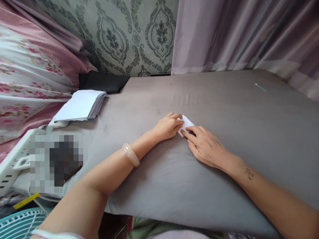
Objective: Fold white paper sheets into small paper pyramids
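A small folded piece of white paper (pixel 186 122) lies on the grey cloth surface (pixel 154 186), between my two hands. My left hand (pixel 168 126), with a pale bangle on its wrist, grips the paper's left side with curled fingers. From the right, my right hand (pixel 205 146) rests its fingertips on the paper's lower right part, its fingers extended and somewhat apart. Parts of the paper are hidden under the fingers.
A stack of white paper (pixel 79 104) sits at the left, before a black folded item (pixel 103 82). Nearer are a white basket (pixel 11 162) and a blurred-out patch. A thin green stick (pixel 261 87) lies at far right. Curtains and patterned wall stand behind.
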The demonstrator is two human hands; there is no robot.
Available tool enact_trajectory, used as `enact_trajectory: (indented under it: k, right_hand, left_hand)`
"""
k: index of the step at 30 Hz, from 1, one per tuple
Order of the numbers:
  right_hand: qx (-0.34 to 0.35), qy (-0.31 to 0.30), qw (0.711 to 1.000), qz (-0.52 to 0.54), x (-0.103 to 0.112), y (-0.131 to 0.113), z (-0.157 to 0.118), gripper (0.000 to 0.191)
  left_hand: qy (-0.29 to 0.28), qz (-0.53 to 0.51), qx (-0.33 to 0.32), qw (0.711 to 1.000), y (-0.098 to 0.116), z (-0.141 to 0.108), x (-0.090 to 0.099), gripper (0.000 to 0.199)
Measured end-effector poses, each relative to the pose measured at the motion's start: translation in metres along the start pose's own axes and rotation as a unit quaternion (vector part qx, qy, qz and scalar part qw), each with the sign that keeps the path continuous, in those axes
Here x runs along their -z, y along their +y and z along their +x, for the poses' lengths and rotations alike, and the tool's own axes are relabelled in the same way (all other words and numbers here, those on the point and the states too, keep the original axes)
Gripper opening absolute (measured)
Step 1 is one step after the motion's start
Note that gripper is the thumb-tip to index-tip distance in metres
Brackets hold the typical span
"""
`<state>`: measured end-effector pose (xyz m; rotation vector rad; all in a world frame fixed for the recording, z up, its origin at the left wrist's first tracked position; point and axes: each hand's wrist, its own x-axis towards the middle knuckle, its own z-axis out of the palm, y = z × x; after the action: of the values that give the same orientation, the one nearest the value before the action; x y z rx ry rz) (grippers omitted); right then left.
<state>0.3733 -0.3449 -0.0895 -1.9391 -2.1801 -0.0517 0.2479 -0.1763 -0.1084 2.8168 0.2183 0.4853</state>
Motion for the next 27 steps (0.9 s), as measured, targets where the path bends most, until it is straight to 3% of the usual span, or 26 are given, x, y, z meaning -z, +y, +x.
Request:
enact_trajectory:
  k: [8, 16, 27]
  right_hand:
    - [0.014, 0.026, 0.999, 0.016, 0.001, 0.002, -0.003, 0.040]
    - [-0.054, 0.143, 0.984, 0.090, -0.013, 0.013, 0.002, 0.038]
    - [-0.066, 0.025, 0.997, 0.033, -0.008, 0.008, 0.008, 0.044]
  left_hand:
    - [-0.012, 0.016, 0.022, 1.000, 0.009, 0.001, 0.001, 0.032]
    - [-0.021, 0.031, 0.034, 0.999, 0.014, 0.001, 0.002, 0.037]
    - [-0.026, -0.030, 0.045, 0.998, 0.007, -0.005, -0.001, 0.054]
